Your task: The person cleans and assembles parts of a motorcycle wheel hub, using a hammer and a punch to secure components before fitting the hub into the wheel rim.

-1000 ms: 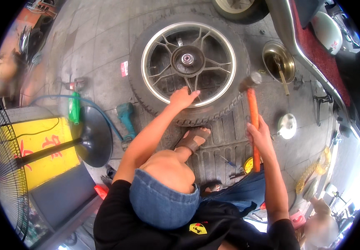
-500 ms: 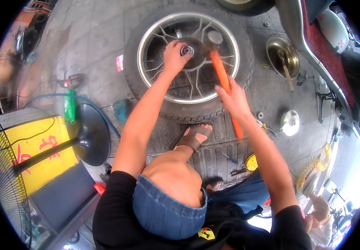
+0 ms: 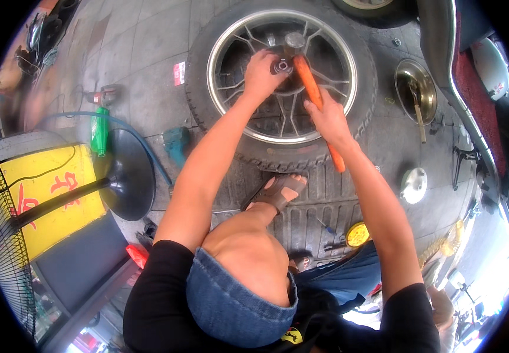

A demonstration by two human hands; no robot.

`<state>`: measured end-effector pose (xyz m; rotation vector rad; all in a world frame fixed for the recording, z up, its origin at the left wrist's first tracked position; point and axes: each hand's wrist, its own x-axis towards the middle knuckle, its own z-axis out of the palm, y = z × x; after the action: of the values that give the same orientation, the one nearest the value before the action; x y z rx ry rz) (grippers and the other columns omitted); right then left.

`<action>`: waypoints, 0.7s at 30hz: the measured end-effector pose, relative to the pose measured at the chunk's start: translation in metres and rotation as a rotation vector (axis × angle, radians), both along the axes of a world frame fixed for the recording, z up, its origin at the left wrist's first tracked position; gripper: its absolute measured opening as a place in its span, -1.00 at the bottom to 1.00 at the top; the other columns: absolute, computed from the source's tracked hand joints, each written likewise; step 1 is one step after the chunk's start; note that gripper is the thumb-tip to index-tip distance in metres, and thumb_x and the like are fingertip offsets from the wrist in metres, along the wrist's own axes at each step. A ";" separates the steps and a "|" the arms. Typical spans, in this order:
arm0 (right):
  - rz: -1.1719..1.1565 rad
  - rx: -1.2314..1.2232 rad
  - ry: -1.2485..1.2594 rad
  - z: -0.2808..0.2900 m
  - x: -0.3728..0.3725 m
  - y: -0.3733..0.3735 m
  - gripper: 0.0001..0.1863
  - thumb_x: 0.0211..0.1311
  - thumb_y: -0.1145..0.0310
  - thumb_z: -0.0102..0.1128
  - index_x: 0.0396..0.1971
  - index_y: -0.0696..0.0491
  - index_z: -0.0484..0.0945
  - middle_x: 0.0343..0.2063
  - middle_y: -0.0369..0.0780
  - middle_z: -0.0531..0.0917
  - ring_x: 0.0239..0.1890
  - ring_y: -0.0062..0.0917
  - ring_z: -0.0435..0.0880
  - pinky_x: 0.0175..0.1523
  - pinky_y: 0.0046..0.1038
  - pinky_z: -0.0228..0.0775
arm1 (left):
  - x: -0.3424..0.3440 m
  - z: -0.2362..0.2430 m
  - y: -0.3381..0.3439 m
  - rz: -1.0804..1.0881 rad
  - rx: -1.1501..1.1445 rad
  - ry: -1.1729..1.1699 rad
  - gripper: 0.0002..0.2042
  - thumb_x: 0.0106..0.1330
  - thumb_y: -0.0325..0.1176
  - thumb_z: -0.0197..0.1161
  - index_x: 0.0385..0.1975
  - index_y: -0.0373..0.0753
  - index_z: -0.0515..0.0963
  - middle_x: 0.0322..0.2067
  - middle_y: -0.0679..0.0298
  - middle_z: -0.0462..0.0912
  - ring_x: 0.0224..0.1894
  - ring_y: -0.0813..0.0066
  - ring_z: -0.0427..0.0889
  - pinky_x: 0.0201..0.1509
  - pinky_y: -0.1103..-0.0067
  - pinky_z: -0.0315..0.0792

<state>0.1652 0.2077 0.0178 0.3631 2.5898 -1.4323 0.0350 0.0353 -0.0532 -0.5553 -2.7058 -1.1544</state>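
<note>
A spoked motorcycle wheel (image 3: 353, 88) with its tyre lies flat on the ground in front of me. At its hub, my left hand (image 3: 261, 76) grips a short round metal piece (image 3: 283, 66) with a hole in its top, held upright. My right hand (image 3: 331, 120) is wrapped around the orange handle (image 3: 308, 82) of a hammer. Just beyond the metal piece, slightly to its right, is the grey hammer head (image 3: 294, 40), close to the hub. Whether the head touches anything cannot be told. My sandalled foot (image 3: 278, 193) rests against the near side of the tyre.
Right of the wheel lie a metal bowl (image 3: 404, 73) with a brush in it and a silver disc part (image 3: 413, 185). To the left are a teal power tool (image 3: 175, 145), a green bottle (image 3: 99, 132), a blue hose (image 3: 140, 141) and a fan's round base (image 3: 128, 194). A yellow container (image 3: 358, 234) sits nearer.
The hammer head has shifted from right of the hub to beside the metal piece. My left hand still grips that piece. The whole view has shifted slightly.
</note>
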 end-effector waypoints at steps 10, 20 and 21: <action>-0.011 -0.033 -0.017 -0.006 0.007 -0.001 -0.46 0.26 0.21 0.13 0.18 0.14 0.33 -0.37 0.12 0.65 -0.19 0.05 0.64 -0.08 -0.17 0.41 | 0.000 -0.012 -0.002 0.019 0.013 0.052 -0.55 -0.11 -0.27 0.48 -0.15 -0.22 0.59 0.04 0.08 0.52 0.20 0.05 0.38 0.26 0.29 0.28; 0.015 -0.028 -0.004 -0.007 0.013 -0.005 -0.47 0.27 0.21 0.12 0.19 0.12 0.33 -0.39 0.12 0.64 -0.22 0.04 0.64 -0.11 -0.16 0.41 | -0.002 -0.016 -0.006 -0.030 0.102 0.037 -0.53 -0.12 -0.33 0.49 -0.12 -0.24 0.56 0.02 0.14 0.53 0.23 0.04 0.33 0.30 0.28 0.24; 0.024 -0.010 -0.017 -0.009 0.013 -0.004 -0.47 0.27 0.21 0.12 0.19 0.11 0.33 -0.39 0.12 0.64 -0.21 0.04 0.64 -0.10 -0.16 0.41 | 0.000 -0.016 -0.006 -0.034 0.105 0.039 -0.53 -0.12 -0.33 0.49 -0.12 -0.23 0.56 0.01 0.15 0.54 0.24 0.05 0.33 0.30 0.28 0.24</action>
<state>0.1780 0.2040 0.0088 0.3398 2.5641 -1.4271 0.0346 0.0297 -0.0690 -0.6033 -2.5947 -1.2713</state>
